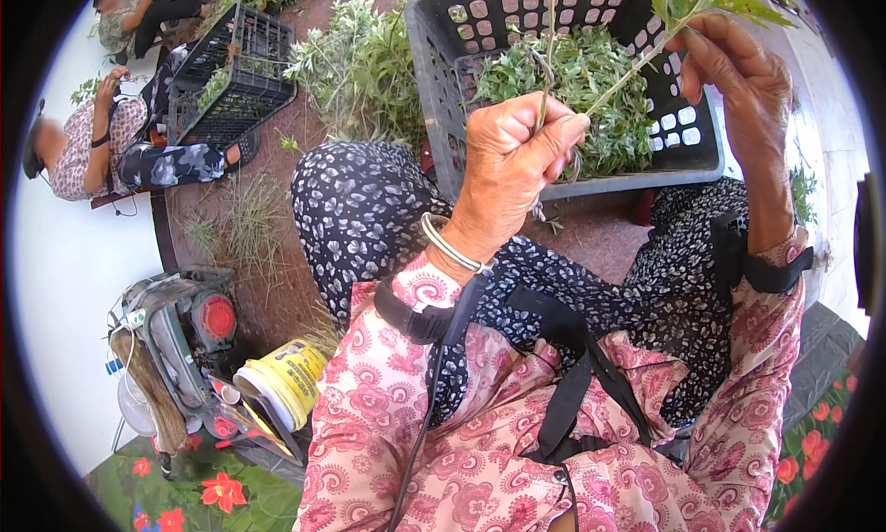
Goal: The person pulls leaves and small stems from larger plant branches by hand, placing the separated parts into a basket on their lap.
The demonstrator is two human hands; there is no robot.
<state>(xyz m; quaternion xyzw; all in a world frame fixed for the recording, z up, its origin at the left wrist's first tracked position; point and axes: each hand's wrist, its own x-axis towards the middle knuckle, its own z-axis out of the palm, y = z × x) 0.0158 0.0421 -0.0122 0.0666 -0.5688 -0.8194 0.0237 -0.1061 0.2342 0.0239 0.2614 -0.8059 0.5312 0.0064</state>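
My left hand is closed on the lower end of a leafy plant stem and also holds a thin, bare stem that points up. My right hand pinches the same leafy stem higher up, just below its green leaves, at the upper right. Beneath and beyond both hands stands a black plastic crate with square holes in its walls, close to my knees. Inside it lies a heap of cut green leaves. Part of the heap is hidden behind my left hand.
Leafy stalks are piled left of the crate. Stripped stems lie on the floor. A machine with a red round part and a yellow bucket stand lower left. Two people sit at the upper left by another black crate.
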